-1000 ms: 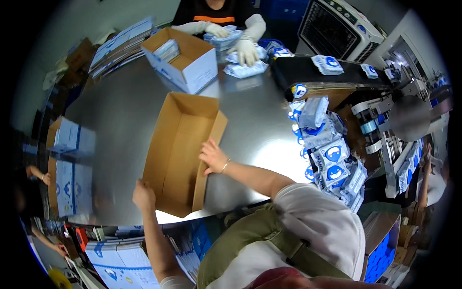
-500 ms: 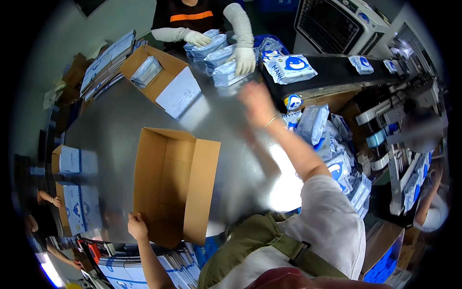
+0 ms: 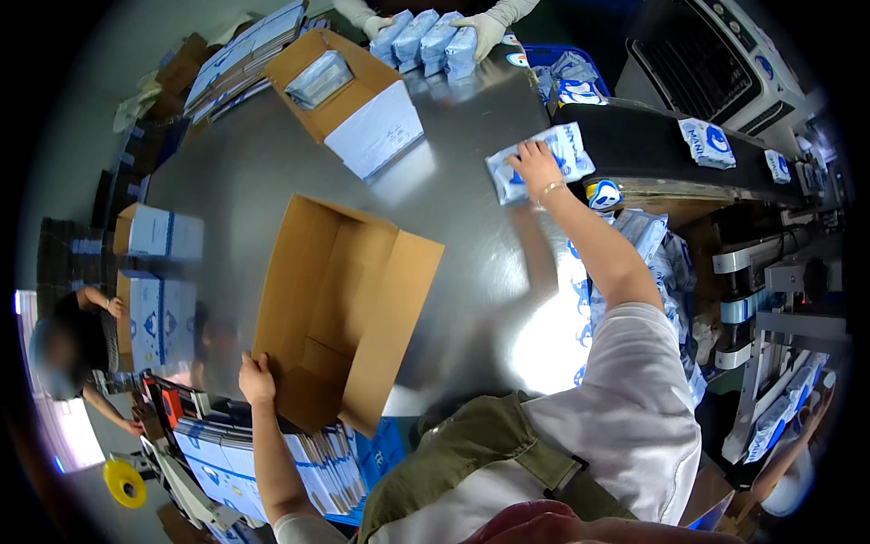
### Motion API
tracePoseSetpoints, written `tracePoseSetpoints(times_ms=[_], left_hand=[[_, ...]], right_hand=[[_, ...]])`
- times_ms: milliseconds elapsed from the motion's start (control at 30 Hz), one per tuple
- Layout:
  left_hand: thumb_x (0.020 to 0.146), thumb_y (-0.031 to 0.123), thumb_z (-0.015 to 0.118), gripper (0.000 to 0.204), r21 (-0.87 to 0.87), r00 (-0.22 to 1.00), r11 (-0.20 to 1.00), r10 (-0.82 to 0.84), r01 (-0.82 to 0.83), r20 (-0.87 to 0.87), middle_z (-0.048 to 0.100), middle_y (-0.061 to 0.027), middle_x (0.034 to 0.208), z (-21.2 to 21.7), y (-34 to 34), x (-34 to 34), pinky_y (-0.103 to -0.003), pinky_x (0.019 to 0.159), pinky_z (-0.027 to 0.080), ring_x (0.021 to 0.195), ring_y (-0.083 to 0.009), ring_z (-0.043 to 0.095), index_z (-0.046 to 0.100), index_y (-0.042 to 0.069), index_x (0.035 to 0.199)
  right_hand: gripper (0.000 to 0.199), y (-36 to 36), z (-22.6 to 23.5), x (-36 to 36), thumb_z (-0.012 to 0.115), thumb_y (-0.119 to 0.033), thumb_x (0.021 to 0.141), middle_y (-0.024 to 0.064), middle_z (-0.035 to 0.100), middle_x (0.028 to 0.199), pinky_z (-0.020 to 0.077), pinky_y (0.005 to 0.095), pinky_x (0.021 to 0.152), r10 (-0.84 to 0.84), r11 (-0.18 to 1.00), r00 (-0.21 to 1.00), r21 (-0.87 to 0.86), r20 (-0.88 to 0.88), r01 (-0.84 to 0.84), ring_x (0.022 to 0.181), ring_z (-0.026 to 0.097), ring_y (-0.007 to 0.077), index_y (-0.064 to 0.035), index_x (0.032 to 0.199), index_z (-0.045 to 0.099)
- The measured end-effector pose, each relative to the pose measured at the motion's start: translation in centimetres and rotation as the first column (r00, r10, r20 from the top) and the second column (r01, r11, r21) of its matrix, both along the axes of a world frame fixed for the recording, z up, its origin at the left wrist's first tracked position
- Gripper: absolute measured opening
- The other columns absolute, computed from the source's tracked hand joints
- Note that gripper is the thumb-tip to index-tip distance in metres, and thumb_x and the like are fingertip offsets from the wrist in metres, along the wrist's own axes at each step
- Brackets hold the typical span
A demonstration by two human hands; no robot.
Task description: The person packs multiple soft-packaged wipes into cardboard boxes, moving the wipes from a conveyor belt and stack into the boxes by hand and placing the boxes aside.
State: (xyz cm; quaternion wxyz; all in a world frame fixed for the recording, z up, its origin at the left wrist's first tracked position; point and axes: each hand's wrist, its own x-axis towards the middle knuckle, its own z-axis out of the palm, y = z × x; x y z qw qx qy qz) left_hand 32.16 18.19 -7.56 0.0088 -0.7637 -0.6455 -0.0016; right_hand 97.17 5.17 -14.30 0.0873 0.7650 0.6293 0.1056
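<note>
A: Your left hand [image 3: 256, 381] is gripping the near wall of the box [image 3: 390, 326], which is opening upward, ahead and to the right of that hand, by the tabletop [image 3: 471, 254].

B: And your right hand?

A: It's lying over a pack [image 3: 569, 145], fingers bent; I can't tell whether they're gripping.

B: The belt [image 3: 625, 136] is stretching away to that hand's right, and a second box [image 3: 373, 129] is standing well to its left.
</note>
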Motion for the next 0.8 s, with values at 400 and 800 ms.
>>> tracePoseSetpoints(times_ms=[400, 800], left_hand=[[0.089, 0.03, 0.05, 0.027, -0.054, 0.988, 0.997, 0.058, -0.05, 0.142, 0.064, -0.021, 0.09, 1.5, -0.8, 1.2, -0.049, 0.074, 0.046, 0.087, -0.041, 0.059, 0.054, 0.004, 0.097], [0.092, 0.035, 0.044, 0.035, -0.105, 0.942, 0.99, 0.123, -0.095, 0.311, 0.066, -0.0181, 0.088, 1.8, -1.5, -0.5, -0.046, 0.077, 0.048, 0.088, -0.0365, 0.062, 0.06, 0.004, 0.092]], right_hand=[[0.07, -7.6, 3.5, -17.7, 0.064, -0.004, 0.062, 0.0158, 0.055, 0.123, 0.039, 0.0407, 0.1, 0.452, 0.878, -0.867, 0.273, -0.208, 0.393, 0.114, 0.052, 0.0304, 0.0038, 0.128, 0.043], [0.058, 6.0, 1.4, -50.4, 0.068, -0.026, 0.078, 0.0113, 0.054, 0.123, 0.0398, 0.0379, 0.094, -0.451, 0.81, -0.044, -0.388, -0.892, -0.44, 0.111, 0.051, 0.0229, -0.0058, 0.129, 0.048]])
